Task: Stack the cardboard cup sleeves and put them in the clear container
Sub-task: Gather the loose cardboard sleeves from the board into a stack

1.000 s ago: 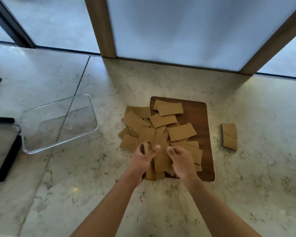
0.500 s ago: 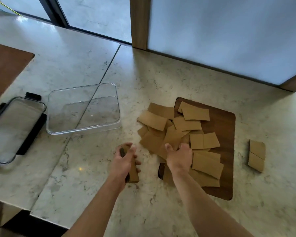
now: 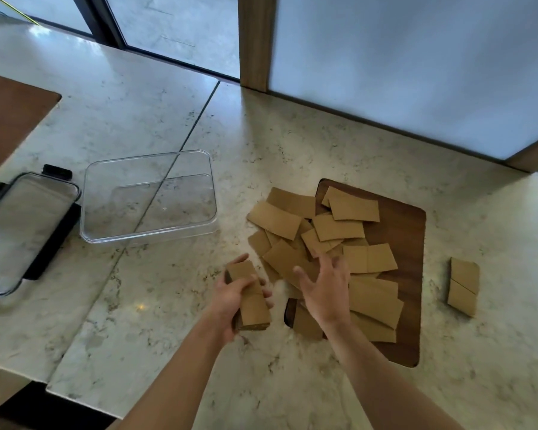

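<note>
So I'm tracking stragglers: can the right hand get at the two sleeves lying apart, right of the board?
Probably yes. The right hand is open over the pile, holding nothing, and the two separate sleeves lie on bare counter on its own side, with nothing between.

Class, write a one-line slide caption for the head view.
Left hand grips a stack of cardboard sleeves while the open right hand reaches over the loose pile; the clear container holds none.

café counter | marble countertop (image 3: 168,113) | cup sleeves (image 3: 339,231) | frosted panels (image 3: 416,57)
</note>
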Motion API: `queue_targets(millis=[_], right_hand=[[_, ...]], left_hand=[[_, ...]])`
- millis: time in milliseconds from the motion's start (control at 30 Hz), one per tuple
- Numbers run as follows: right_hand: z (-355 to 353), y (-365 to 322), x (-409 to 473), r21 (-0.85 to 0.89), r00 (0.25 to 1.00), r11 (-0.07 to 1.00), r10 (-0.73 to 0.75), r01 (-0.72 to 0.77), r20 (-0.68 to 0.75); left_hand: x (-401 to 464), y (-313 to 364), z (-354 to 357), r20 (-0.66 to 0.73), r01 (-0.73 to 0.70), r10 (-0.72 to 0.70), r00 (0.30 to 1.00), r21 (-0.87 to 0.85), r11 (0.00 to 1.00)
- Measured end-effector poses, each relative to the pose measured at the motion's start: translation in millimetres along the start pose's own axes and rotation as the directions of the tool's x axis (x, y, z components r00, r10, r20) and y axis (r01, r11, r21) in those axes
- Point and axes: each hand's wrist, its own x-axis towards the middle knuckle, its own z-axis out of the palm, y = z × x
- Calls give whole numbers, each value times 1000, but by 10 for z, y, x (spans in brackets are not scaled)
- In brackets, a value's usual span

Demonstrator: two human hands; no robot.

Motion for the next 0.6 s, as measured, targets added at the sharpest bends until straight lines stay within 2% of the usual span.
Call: queue_targets(millis=[67, 100, 167, 233, 300, 333, 433, 600], right_hand=[[-9, 22, 81, -241, 992, 968, -46, 74, 120], [-11, 31, 105, -270, 988, 959, -48, 87, 147], [-45, 67, 144, -147, 994, 988, -25, 41, 109], [-153, 111, 145, 153, 996, 987, 41, -53, 80], [-286, 141, 130, 391, 983, 911, 64, -128, 174], [-356, 150, 113, 447, 973, 885, 27, -129, 228], [-500, 117, 26, 474, 924, 881, -169, -16, 344], [-588, -94, 42, 522, 891, 850, -292, 74, 348]], left_hand=[[-24, 16, -53, 36, -17, 21, 999, -116, 993], [-35, 24, -54, 56, -10, 19, 998, -150, 989], [-58, 20, -53, 82, 9, 5, 997, -161, 987], [-48, 19, -47, 86, 9, 4, 996, -154, 988], [-29, 30, -46, 83, 1, 10, 997, -134, 991], [-23, 41, -40, 94, 11, 0, 996, -116, 993], [-20, 64, 9, 151, 102, -96, 984, -33, 994], [-28, 103, 134, 210, 192, -215, 954, 127, 973]])
